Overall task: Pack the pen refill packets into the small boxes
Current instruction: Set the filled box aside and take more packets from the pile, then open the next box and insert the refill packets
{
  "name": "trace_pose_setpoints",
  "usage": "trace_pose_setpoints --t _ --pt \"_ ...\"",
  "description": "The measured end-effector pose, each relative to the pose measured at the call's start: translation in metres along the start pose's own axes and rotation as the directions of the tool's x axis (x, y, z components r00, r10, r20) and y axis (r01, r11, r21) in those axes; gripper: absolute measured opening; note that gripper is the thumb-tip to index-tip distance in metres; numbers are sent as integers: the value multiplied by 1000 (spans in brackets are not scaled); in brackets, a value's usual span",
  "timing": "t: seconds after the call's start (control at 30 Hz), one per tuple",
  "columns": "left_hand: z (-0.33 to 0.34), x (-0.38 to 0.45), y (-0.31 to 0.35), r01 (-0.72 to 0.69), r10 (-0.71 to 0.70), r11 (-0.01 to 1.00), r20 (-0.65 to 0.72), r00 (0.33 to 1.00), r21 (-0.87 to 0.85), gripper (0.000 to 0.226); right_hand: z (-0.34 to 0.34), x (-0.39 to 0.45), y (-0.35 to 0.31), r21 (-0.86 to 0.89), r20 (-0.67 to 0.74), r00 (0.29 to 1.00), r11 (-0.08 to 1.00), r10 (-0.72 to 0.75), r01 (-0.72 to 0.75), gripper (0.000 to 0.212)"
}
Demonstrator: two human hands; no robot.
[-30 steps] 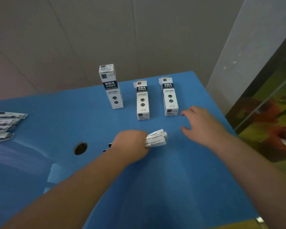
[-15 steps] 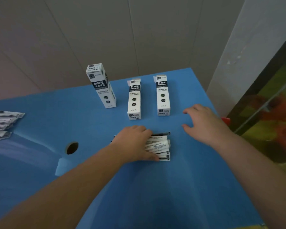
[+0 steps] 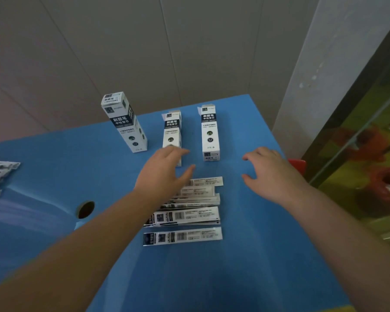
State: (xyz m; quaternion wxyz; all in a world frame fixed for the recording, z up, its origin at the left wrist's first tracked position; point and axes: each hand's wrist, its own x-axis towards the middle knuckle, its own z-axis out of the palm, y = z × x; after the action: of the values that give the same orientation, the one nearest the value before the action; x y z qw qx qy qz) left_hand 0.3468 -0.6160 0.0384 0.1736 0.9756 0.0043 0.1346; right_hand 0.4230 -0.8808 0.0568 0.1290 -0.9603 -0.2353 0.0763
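Refill packets [image 3: 185, 212] fanned flat on table [image 3: 245, 266] for single picking; boxes [image 3: 210, 134] upright, both hands spread, empty: left hand [image 3: 164, 170], right hand [image 3: 268, 172].

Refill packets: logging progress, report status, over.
Both hands empty: left hand open at middle box, right hand open over table. Refill packets spread loose on table, none boxed. Nothing blocking.

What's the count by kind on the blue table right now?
Small boxes, upright: 3 (left box, middle box, right box)
Refill packets fanned out between the hands: at least 5 (front packet; overlapping, exact count unclear)
Packet pile at the left edge: 1, cropped
Hands: 2 (left hand, right hand)
Total: at least 11
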Motion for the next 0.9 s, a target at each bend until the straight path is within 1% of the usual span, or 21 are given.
trace_pose_setpoints --t 0.07,0.1,0.17,0.23,0.33,0.43,0.5,0.53,0.57,0.6,0.63,0.67,0.77,0.83,0.9 --pt "3 22 -1 84 -89 995 -89 992 -59 49 0 -1 0 -1 0 1000 1000 -1 1 51" --pt "5 36 -3 144 -151 987 -93 984 -76 53 0 -2 0 -1 1 1000 1000 -2 3 51" --pt "11 63 -8 283 -285 957 -27 958 -58 66 0 -3 0 0 2 1000 1000 -6 6 50" --pt "18 87 -13 399 -399 917 49 916 8 79 0 -6 1 -1 2 1000 1000 -11 11 50" --pt "27 109 -22 490 -500 865 98 860 110 88 1 -11 0 -24 7 1000 1000 -18 18 50" --pt "34 123 -33 563 -585 808 120 802 175 80 1 -17 0 -57 7 999 998 -35 35 49" --pt "35 129 -37 640 -646 763 161 746 92 65 1 -20 0 -69 2 999 997 -42 42 49" --pt "34 130 -37 665 -659 746 180 731 30 51 1 -21 0 -72 0 999 996 -44 44 48" --pt "35 129 -37 674 -660 739 185 728 -19 36 1 -22 0 -74 -1 999 996 -46 46 48" --pt "34 128 -36 677 -659 734 182 730 -55 25 1 -22 -1 -73 -2 999 996 -49 48 49" --pt "35 126 -35 679 -659 729 176 731 -89 22 2 -22 -2 -69 -2 999 996 -50 50 49" --pt "35 123 -33 678 -658 722 169 734 -138 24 2 -21 -4 -64 -1 999 997 -52 52 49" --pt "30 112 -23 640 -642 697 116 758 -325 47 4 -16 -9 -58 -6 997 996 -72 72 48" --pt "26 101 -16 561 -595 708 65 801 -429 52 5 -11 -15 -45 -16 996 995 -90 89 48" --pt "19 88 -8 480 -546 726 11 838 -492 54 6 -7 -20 -27 -33 994 995 -100 99 46"
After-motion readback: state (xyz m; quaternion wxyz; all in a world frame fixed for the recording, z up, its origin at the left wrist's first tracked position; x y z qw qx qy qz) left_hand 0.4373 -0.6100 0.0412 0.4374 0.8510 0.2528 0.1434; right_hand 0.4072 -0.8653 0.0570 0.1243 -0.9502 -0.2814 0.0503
